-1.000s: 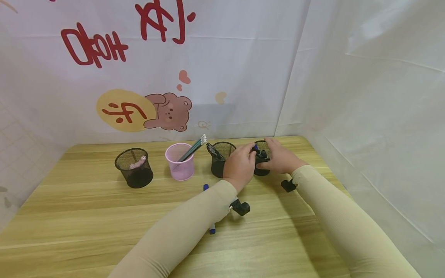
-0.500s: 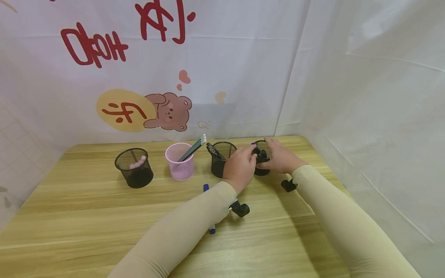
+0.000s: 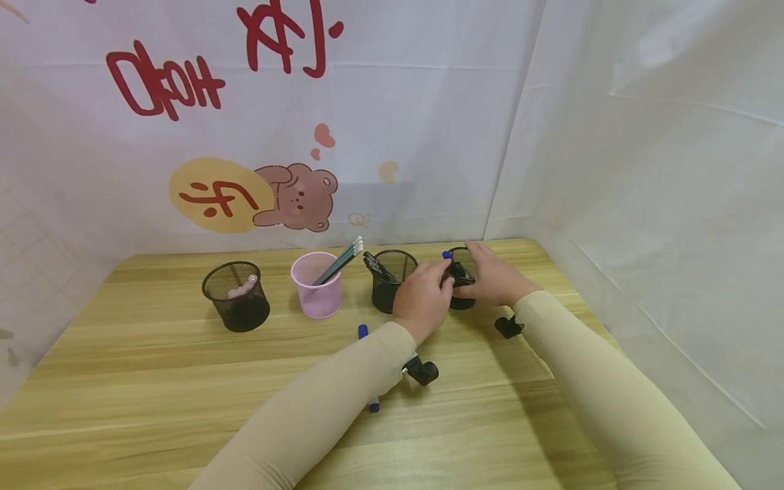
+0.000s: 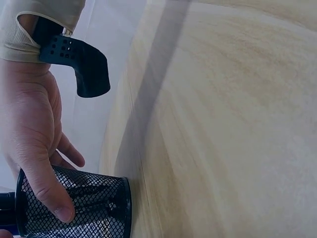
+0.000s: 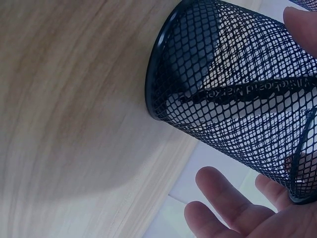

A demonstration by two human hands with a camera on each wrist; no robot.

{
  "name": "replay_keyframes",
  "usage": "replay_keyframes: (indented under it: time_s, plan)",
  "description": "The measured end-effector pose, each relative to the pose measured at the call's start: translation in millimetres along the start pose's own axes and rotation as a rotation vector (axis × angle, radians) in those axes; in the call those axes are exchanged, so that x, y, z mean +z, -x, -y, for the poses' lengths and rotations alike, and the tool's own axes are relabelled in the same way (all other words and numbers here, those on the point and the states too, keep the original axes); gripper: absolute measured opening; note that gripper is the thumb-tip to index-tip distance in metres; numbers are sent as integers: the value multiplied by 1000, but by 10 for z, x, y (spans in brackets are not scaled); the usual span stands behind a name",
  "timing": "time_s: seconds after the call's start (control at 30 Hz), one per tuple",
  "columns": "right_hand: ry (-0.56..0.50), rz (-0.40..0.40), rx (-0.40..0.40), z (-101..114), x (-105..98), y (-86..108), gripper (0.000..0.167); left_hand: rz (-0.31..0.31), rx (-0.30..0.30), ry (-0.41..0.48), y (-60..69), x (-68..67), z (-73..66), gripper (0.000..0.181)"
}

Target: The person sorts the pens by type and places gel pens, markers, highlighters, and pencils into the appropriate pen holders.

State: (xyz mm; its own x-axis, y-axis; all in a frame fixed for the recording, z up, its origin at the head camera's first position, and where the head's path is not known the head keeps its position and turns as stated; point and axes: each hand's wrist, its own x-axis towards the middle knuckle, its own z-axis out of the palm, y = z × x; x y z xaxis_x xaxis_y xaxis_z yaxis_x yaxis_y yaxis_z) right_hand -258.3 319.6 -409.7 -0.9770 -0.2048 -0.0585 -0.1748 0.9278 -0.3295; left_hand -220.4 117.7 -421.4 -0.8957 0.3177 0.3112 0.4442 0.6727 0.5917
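My right hand [image 3: 499,277] holds the rightmost black mesh pen cup [image 3: 462,302] upright on the table. Its thumb lies along the mesh in the left wrist view, with fingers on the far side. Inside the cup [image 5: 233,74], a marker labelled "Whiteboard Marker" shows through the mesh. A blue-capped marker [image 3: 447,255] leans at the cup's rim. My left hand [image 3: 422,299] is beside that rim, its fingers relaxed and parted near the marker. Only a fingertip [image 4: 5,233] of it shows in the left wrist view.
Left of the held cup stand a black mesh cup [image 3: 383,297] with black pens, a pink cup [image 3: 321,305] with pencils [image 3: 339,262], and a black cup [image 3: 246,313] with pink items. A blue-ended marker [image 3: 364,331] lies under my left forearm. A curtain hangs behind.
My left hand has drawn back slightly to the left from the marker, whose blue cap now shows more and leans further left. The right hand has stayed at the cup.
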Motion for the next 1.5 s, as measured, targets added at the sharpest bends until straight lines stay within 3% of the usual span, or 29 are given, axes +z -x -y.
replay_keyframes:
  time_s: [0.47,0.73,1.03,1.5]
  plan:
    - [-4,-11,-2,-16,7,-8,119,58,42,7,124,-110,61,46]
    - [-14,6,22,0,7,-10,120,146,40,-24,237,-245,118,52]
    - [-16,16,25,-14,2,-21,122,217,39,-123,340,-397,308,53]
    - [-21,23,24,-4,-7,-15,121,376,-36,-322,547,-689,564,59]
